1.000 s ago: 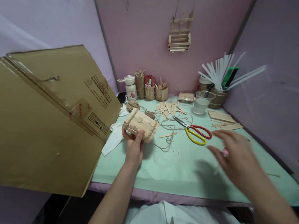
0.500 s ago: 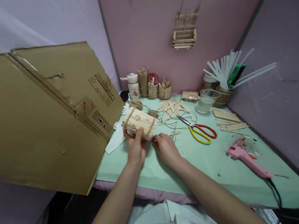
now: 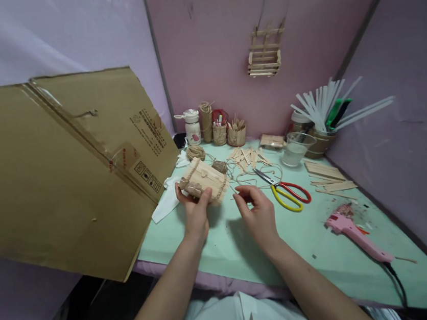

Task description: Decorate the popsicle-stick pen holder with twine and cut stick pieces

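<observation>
My left hand (image 3: 196, 210) is closed on a small craft piece (image 3: 205, 173) built of pale wooden sticks, with twine trim along its sides and petal-like pieces on its near left edge. It is held tilted above the table. My right hand (image 3: 258, 211) is a little to the right of it, apart from it, with thumb and forefinger pinched together. Something thin seems to be at those fingertips, too small to make out. Scissors (image 3: 278, 186) with one yellow and one red handle lie beyond the right hand. Loose twine (image 3: 246, 178) curls between them.
A pink glue gun (image 3: 361, 238) lies at the right with its cord off the front edge. Wooden sticks (image 3: 324, 170), a plastic cup (image 3: 295, 153) and a pot of white glue sticks (image 3: 321, 140) stand behind. A large cardboard sheet (image 3: 70, 186) leans at the left.
My right hand has moved right, away from the craft piece, and its thumb and forefinger now show pinched. The left hand still holds the piece, slightly lower and turned a little.
</observation>
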### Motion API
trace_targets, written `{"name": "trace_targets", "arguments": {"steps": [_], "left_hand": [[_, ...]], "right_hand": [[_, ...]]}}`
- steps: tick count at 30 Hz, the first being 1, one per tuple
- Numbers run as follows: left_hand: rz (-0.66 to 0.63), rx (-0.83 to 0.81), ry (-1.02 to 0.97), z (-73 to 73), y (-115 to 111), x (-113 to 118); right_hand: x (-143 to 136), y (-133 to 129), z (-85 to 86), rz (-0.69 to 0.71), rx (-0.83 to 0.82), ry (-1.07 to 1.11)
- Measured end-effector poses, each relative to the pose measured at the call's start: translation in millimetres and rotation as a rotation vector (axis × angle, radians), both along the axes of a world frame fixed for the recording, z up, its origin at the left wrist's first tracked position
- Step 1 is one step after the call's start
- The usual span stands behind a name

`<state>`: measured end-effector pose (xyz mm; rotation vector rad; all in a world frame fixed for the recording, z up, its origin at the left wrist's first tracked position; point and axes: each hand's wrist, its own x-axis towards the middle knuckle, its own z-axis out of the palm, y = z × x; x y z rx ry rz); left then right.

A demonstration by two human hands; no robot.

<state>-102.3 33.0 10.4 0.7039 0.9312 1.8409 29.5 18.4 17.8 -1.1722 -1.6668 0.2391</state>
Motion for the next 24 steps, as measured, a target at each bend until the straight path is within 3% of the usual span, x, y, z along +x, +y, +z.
{"name": "trace_targets", "arguments": {"steps": [6,16,24], "left_hand": [[-0.061,0.025,0.127,-9.3,-4,8],[-0.080,0.068,0.262,-14.1,-5,9],[-0.077,0.072,0.277,-15.2,-5,9]], "right_hand": [[0,-8,22.6,0.039,0.151,0.022],[-5,3,13.3,0.020,0.272,0.000],[-5,5,11.9,0.018,0.280,0.003]]}}
